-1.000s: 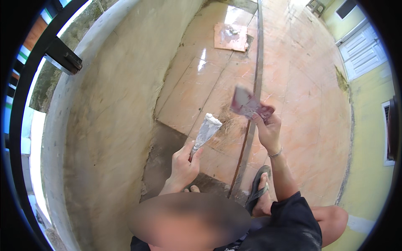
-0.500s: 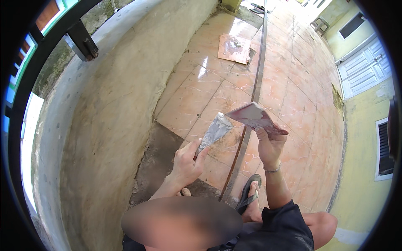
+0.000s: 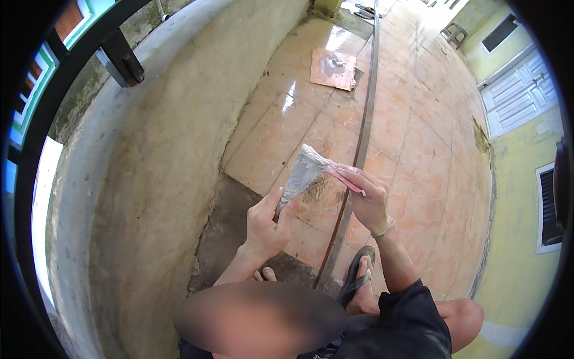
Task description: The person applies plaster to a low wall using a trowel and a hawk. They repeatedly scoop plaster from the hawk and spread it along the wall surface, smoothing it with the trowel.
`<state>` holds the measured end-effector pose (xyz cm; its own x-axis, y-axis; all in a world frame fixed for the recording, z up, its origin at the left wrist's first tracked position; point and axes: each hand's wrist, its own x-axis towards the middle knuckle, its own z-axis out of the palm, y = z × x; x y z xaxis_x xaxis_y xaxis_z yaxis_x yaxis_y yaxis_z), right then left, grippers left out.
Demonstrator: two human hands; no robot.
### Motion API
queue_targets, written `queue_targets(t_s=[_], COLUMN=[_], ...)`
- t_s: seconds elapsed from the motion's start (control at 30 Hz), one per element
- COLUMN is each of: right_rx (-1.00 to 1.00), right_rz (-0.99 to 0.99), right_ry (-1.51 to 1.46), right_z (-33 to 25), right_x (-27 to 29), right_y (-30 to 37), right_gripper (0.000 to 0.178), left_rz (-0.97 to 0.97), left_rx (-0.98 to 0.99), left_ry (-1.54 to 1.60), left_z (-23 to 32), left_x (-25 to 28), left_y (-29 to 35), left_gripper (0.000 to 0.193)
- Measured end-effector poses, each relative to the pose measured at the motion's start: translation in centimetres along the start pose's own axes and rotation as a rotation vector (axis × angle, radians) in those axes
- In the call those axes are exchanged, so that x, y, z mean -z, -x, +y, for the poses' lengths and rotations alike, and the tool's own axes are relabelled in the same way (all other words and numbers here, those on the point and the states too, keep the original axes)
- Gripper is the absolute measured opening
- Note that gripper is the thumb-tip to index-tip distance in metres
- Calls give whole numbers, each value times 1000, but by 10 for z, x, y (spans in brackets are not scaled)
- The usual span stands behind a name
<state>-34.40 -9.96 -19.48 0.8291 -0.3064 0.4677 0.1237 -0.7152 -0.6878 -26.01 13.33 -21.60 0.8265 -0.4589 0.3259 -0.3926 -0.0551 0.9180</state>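
Note:
My left hand [image 3: 266, 226] is closed around the handle of a putty knife [image 3: 302, 175], its wide grey blade pointing up and away from me. White paste coats the blade's far edge. My right hand [image 3: 372, 204] grips a thin pink spreader [image 3: 345, 179], seen nearly edge-on. The spreader's left end meets the paste at the knife's upper right corner. Both tools are held above the tiled floor [image 3: 287, 157], over a dusty brown patch.
A long metal bar [image 3: 366, 116] runs lengthwise along the tiles. Farther off lies a loose square tile [image 3: 332, 69] with paste on it. A low concrete wall [image 3: 173, 119] borders the left; a yellow wall [image 3: 526, 173] stands right. My sandalled foot [image 3: 359, 281] is beside the bar.
My right hand has moved left and turned the spreader from face-on to nearly edge-on, bringing it against the knife. The putty knife has tilted more upright and shifted slightly left.

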Motion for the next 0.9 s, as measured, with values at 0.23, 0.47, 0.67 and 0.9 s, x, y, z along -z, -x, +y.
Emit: queue_targets(t_s=[0.23,0.47,0.67,0.9], right_rx=[-230,31,-146,-633], right_rz=[148,-19,-81,253], right_ry=[-416,-19,64,-852], right_z=[4,-11,0,-12], right_x=[0,-3,-11,-56], right_y=[-1,-4,5,29], right_gripper=[27,27,26,18], left_rz=[-60,-5,86,87], left_rx=[10,-32,16,-30], left_ry=[-100,-86,-120,-322], left_z=[-5,-13,-10,-31], left_x=[-7,-16,-6,7], left_y=[5,11,12,10], left_gripper=[23,25,23,34])
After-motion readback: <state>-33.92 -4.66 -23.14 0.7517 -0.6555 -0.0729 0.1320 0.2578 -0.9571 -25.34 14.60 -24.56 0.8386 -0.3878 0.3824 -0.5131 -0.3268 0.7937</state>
